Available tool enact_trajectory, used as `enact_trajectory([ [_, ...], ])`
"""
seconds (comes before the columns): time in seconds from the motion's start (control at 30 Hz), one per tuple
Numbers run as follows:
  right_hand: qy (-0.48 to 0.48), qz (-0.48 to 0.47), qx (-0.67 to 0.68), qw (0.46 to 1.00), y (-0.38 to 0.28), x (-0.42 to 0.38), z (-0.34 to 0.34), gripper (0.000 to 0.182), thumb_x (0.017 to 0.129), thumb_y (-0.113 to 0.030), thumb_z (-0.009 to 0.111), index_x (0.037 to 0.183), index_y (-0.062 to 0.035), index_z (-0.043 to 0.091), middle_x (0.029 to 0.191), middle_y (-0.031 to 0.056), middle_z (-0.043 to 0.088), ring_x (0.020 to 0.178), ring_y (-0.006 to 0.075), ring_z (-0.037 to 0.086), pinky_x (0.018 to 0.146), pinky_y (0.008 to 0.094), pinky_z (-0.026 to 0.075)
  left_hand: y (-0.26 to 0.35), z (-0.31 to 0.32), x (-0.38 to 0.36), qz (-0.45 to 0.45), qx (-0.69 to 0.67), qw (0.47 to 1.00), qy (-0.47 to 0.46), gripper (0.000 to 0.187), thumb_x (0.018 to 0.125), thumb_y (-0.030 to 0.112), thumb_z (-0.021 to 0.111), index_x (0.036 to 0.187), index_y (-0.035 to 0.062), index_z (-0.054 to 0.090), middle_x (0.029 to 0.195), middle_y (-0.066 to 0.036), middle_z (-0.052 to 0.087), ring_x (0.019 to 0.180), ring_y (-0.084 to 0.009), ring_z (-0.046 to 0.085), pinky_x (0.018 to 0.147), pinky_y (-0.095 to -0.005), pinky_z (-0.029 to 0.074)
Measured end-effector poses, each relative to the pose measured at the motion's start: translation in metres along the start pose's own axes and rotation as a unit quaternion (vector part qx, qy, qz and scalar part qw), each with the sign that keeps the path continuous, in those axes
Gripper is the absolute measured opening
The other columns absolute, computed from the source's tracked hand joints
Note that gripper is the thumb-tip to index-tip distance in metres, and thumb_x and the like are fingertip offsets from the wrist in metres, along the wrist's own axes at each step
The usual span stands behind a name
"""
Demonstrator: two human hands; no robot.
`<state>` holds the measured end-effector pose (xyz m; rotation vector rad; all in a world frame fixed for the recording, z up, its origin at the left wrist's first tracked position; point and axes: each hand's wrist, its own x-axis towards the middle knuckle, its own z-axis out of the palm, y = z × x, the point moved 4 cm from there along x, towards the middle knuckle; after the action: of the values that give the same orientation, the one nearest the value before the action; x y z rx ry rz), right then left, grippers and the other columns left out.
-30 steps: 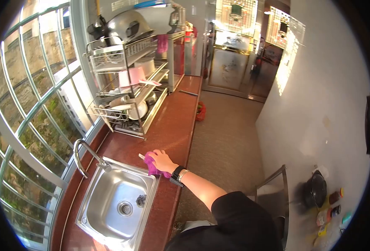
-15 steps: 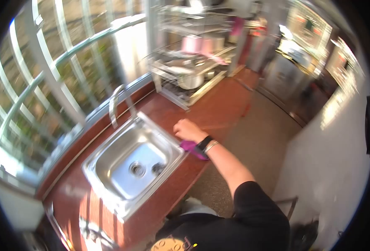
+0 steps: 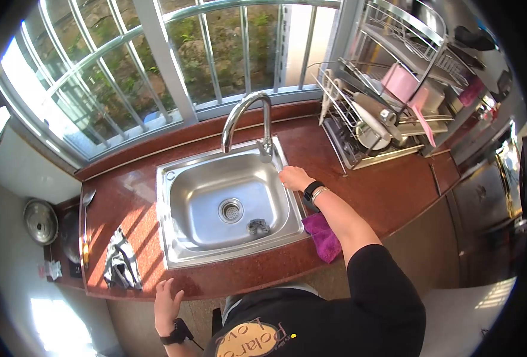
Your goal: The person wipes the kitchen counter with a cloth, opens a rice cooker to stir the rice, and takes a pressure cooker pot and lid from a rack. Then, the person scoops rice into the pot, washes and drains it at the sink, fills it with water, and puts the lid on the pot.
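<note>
Head view: low in frame, the left hand (image 3: pixel 167 304) hangs with fingers spread near the bench (image 3: pixel 370 202), below a striped cloth (image 3: pixel 122 260). The purple cloth (image 3: pixel 323 237), long axis slanting down-right, lies below the right hand (image 3: pixel 296 178), the nearer one, curled at the right rim of the sink (image 3: pixel 207 202); whether its fingers pinch anything I cannot tell. The sink holds a dark wad (image 3: pixel 258 226); upper right, the rack (image 3: pixel 388 159) a pink pot (image 3: pixel 399 82).

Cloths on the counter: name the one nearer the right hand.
The purple cloth, right of the sink, close to the right hand. The black-and-white cloth lies left of it, nearer the left hand.
</note>
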<state>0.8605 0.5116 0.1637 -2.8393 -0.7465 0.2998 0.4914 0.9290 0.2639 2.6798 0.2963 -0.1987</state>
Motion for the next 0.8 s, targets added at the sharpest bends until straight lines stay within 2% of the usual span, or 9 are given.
enact_trajectory([
  [0.17, 0.028, -0.051, -0.072, 0.996, -0.008, -0.001, 0.003, 0.01, 0.074, -0.003, 0.06, 0.081, 0.0005, 0.066, 0.095, 0.0192, 0.062, 0.087, 0.036, 0.064, 0.074, 0.0436, 0.053, -0.001, 0.003, -0.023, -0.062, -0.008, 0.998, 0.01, 0.048, 0.082, 0.02, 0.067, 0.125, 0.0071, 0.05, 0.123, -0.016, 0.05, 0.11, -0.0365, 0.053, 0.089, -0.0424, 0.047],
  [0.27, 0.012, -0.034, -0.076, 0.996, -0.015, -0.006, -0.002, 0.011, 0.074, -0.002, 0.061, 0.083, -0.0008, 0.067, 0.096, 0.019, 0.062, 0.087, 0.0359, 0.064, 0.074, 0.0439, 0.053, -0.009, 0.004, -0.026, -0.076, -0.008, 0.997, 0.013, 0.047, 0.082, 0.02, 0.067, 0.125, 0.0074, 0.051, 0.121, -0.016, 0.051, 0.108, -0.0369, 0.054, 0.088, -0.0426, 0.047],
  [0.33, 0.023, -0.04, -0.068, 0.997, -0.017, -0.002, 0.002, 0.009, 0.074, -0.004, 0.061, 0.081, -0.0007, 0.066, 0.091, 0.017, 0.062, 0.084, 0.034, 0.063, 0.071, 0.041, 0.052, -0.01, 0.003, -0.025, -0.082, -0.005, 0.996, 0.021, 0.047, 0.082, 0.02, 0.067, 0.125, 0.0074, 0.051, 0.12, -0.016, 0.052, 0.107, -0.0368, 0.055, 0.087, -0.0424, 0.047],
  [0.4, 0.001, -0.091, 0.173, 0.981, -0.041, -0.007, -0.02, 0.01, 0.075, -0.008, 0.066, 0.079, 0.0008, 0.064, 0.081, 0.0144, 0.061, 0.075, 0.0274, 0.063, 0.066, 0.0358, 0.05, -0.005, 0.0, -0.022, -0.097, -0.043, 0.994, 0.013, 0.047, 0.081, 0.017, 0.068, 0.123, 0.0032, 0.052, 0.118, -0.02, 0.053, 0.109, -0.0372, 0.053, 0.092, -0.0403, 0.045],
  [0.43, -0.054, -0.07, 0.311, 0.946, -0.053, -0.01, -0.027, 0.012, 0.08, -0.012, 0.068, 0.08, -0.0005, 0.063, 0.074, 0.0071, 0.06, 0.067, 0.0165, 0.057, 0.061, 0.0288, 0.047, -0.007, 0.001, -0.02, -0.1, -0.045, 0.994, 0.013, 0.047, 0.081, 0.017, 0.068, 0.123, 0.0032, 0.052, 0.118, -0.02, 0.053, 0.109, -0.0372, 0.053, 0.092, -0.0403, 0.045],
  [0.47, -0.057, -0.071, 0.309, 0.947, -0.061, -0.011, -0.033, 0.012, 0.08, -0.012, 0.068, 0.08, -0.0005, 0.063, 0.074, 0.0071, 0.06, 0.067, 0.0165, 0.057, 0.061, 0.0288, 0.047, -0.008, 0.003, -0.019, -0.09, -0.035, 0.995, 0.004, 0.047, 0.082, 0.02, 0.067, 0.124, 0.0054, 0.052, 0.119, -0.018, 0.053, 0.107, -0.0361, 0.054, 0.088, -0.0408, 0.046],
  [0.53, -0.119, -0.031, 0.526, 0.842, -0.077, -0.01, -0.039, 0.01, 0.085, -0.012, 0.065, 0.086, -0.0027, 0.064, 0.075, 0.0019, 0.06, 0.065, 0.0098, 0.055, 0.058, 0.0256, 0.046, -0.012, 0.002, -0.017, -0.081, -0.025, 0.996, -0.001, 0.047, 0.083, 0.023, 0.067, 0.125, 0.0077, 0.052, 0.119, -0.016, 0.053, 0.106, -0.0351, 0.056, 0.085, -0.0413, 0.048],
  [0.57, -0.126, -0.036, 0.553, 0.823, -0.086, -0.011, -0.044, 0.009, 0.088, -0.012, 0.062, 0.09, -0.003, 0.063, 0.075, -0.0019, 0.057, 0.063, 0.0065, 0.051, 0.057, 0.0214, 0.044, -0.011, 0.001, -0.016, -0.073, -0.029, 0.997, -0.003, 0.047, 0.083, 0.023, 0.067, 0.125, 0.008, 0.052, 0.119, -0.015, 0.054, 0.106, -0.0348, 0.056, 0.085, -0.0413, 0.048],
  [0.8, -0.142, -0.015, 0.63, 0.764, -0.116, -0.011, -0.05, 0.009, 0.089, -0.011, 0.061, 0.093, -0.0033, 0.061, 0.07, -0.0019, 0.054, 0.064, 0.007, 0.051, 0.059, 0.0215, 0.044, -0.025, -0.002, -0.014, -0.059, -0.04, 0.997, 0.004, 0.047, 0.082, 0.023, 0.067, 0.124, 0.0088, 0.052, 0.117, -0.015, 0.055, 0.105, -0.0346, 0.056, 0.084, -0.0419, 0.048],
])
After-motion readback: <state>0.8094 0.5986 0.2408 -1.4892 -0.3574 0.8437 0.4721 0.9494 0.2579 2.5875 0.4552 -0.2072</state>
